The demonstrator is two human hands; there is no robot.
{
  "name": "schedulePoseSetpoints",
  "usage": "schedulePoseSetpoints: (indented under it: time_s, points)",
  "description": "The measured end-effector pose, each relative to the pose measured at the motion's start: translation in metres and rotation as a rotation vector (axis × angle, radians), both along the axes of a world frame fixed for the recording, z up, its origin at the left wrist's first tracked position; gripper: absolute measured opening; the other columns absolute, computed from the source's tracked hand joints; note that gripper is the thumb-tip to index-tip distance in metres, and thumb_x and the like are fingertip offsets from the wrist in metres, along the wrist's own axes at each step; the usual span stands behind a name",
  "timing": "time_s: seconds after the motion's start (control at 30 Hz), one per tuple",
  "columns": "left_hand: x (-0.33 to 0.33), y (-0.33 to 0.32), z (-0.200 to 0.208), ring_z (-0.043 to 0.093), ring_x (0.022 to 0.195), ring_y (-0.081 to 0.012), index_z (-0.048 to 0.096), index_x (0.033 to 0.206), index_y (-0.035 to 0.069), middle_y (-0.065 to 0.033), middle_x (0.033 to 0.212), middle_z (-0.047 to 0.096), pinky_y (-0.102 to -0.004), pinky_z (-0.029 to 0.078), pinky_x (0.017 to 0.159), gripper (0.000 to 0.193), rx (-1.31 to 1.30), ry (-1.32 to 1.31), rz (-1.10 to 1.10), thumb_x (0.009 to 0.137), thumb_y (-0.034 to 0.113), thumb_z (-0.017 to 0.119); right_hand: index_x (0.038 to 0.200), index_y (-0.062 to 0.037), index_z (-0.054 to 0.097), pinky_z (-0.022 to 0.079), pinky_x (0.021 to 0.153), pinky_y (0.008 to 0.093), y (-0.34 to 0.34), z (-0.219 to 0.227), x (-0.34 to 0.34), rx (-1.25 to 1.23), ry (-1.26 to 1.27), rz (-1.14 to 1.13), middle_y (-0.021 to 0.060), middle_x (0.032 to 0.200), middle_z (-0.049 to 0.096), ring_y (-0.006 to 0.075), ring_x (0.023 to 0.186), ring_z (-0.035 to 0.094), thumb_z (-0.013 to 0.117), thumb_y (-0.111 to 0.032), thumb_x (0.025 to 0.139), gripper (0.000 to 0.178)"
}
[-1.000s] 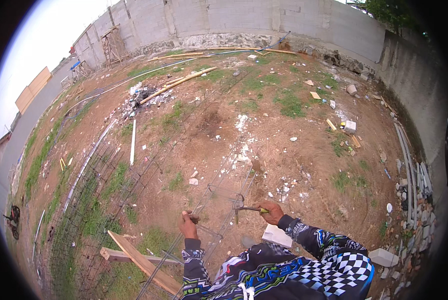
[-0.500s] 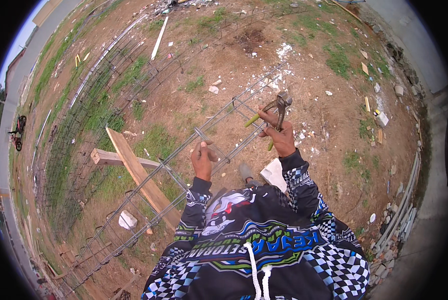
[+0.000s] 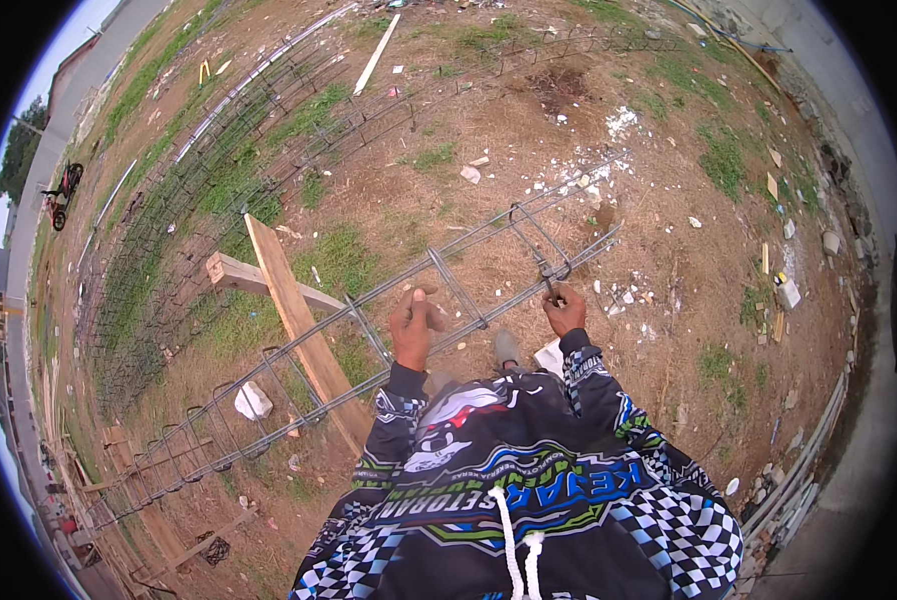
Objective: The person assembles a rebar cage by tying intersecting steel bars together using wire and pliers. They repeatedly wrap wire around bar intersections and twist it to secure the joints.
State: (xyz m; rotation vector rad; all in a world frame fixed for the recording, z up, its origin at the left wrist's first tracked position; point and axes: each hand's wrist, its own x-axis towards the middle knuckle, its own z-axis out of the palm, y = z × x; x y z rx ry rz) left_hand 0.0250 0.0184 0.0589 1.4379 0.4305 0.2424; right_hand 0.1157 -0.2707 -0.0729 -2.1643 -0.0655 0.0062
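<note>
A long steel rebar cage (image 3: 459, 290) with square stirrups runs diagonally before me, from lower left to upper right. My right hand (image 3: 566, 310) is closed round a pair of pincers (image 3: 546, 268), whose dark jaws are at the near bars, by a stirrup close to the cage's right end. The bars and my fist hide much of the tool. Beside the near bars, further left, my left hand (image 3: 415, 326) is closed, thumb against curled fingers. Whatever it may hold is too small to make out.
A wooden plank (image 3: 296, 320) and a thick timber (image 3: 244, 273) cross under the cage. More rebar cages (image 3: 169, 270) lie at the left. A white block (image 3: 254, 401) sits below the cage; pipes (image 3: 804, 450) and rubble line the right edge.
The pincers have gone from raised above the cage to down at the near bars, jaws pointing away from me. My left hand stays closed near the cage. The whole view has shifted slightly.
</note>
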Motion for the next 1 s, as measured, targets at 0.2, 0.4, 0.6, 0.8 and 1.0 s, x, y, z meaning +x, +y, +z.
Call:
schedulePoseSetpoints:
  time_s: [0.2, 0.4, 0.6, 0.8, 1.0]
  points:
    - [0.011, -0.011, 0.027, 0.057, 0.058, -0.0166, 0.068, 0.097, 0.005, -0.0055, 0.062, 0.055, -0.0358, 0.044, 0.056, 0.032, 0.506, -0.031, 0.032, 0.100, 0.032, 0.052, 0.105, -0.0031, 0.070, 0.049, 0.090, 0.0418, -0.005, 0.021, 0.019, -0.247, 0.029, 0.099, 0.0203, 0.104, 0.069, 0.0358, 0.101, 0.065, 0.070, -0.014, 0.072, 0.035]
    - [0.002, -0.005, 0.039, 0.061, 0.066, -0.0307, 0.072, 0.092, 0.009, -0.0119, 0.073, 0.064, -0.0403, 0.046, 0.060, 0.028, 0.982, 0.121, -0.281, 0.092, 0.034, 0.060, 0.106, -0.0046, 0.069, 0.048, 0.092, 0.0421, 0.028, 0.155, 0.012, -0.172, -0.528, 0.166, 0.0183, 0.102, 0.067, 0.0347, 0.102, 0.062, 0.067, -0.011, 0.079, 0.028]
    - [0.003, -0.005, 0.057, 0.063, 0.073, -0.0312, 0.070, 0.100, 0.008, -0.0129, 0.080, 0.066, -0.0432, 0.049, 0.065, 0.026, 1.026, 0.038, -0.440, 0.087, 0.030, 0.066, 0.106, -0.0054, 0.069, 0.053, 0.067, 0.0377, 0.090, 0.180, 0.011, 0.081, -0.249, 0.958, 0.0137, 0.090, 0.070, 0.0317, 0.080, 0.068, 0.065, -0.008, 0.087, 0.020]
    - [-0.014, 0.002, 0.121, 0.062, 0.102, -0.0352, 0.056, 0.124, 0.006, -0.0142, 0.113, 0.063, -0.0434, 0.049, 0.089, 0.047, 1.307, -0.351, 0.105, 0.083, 0.021, 0.073, 0.104, -0.0031, 0.070, 0.052, 0.068, 0.0323, 0.117, 0.193, 0.018, 0.212, -0.085, 0.762, 0.0154, 0.091, 0.071, 0.0265, 0.077, 0.069, 0.062, -0.009, 0.091, 0.016]
    - [-0.040, -0.006, 0.083, 0.062, 0.109, -0.0248, 0.050, 0.131, -0.006, -0.0181, 0.119, 0.062, -0.0356, 0.049, 0.094, 0.053, 0.423, -0.212, 0.749, 0.089, 0.017, 0.072, 0.104, -0.0005, 0.070, 0.030, 0.050, 0.0229, 0.139, 0.177, 0.017, 0.504, 0.163, 0.768, -0.0053, 0.064, 0.049, 0.0036, 0.056, 0.040, 0.058, -0.018, 0.098, 0.021]
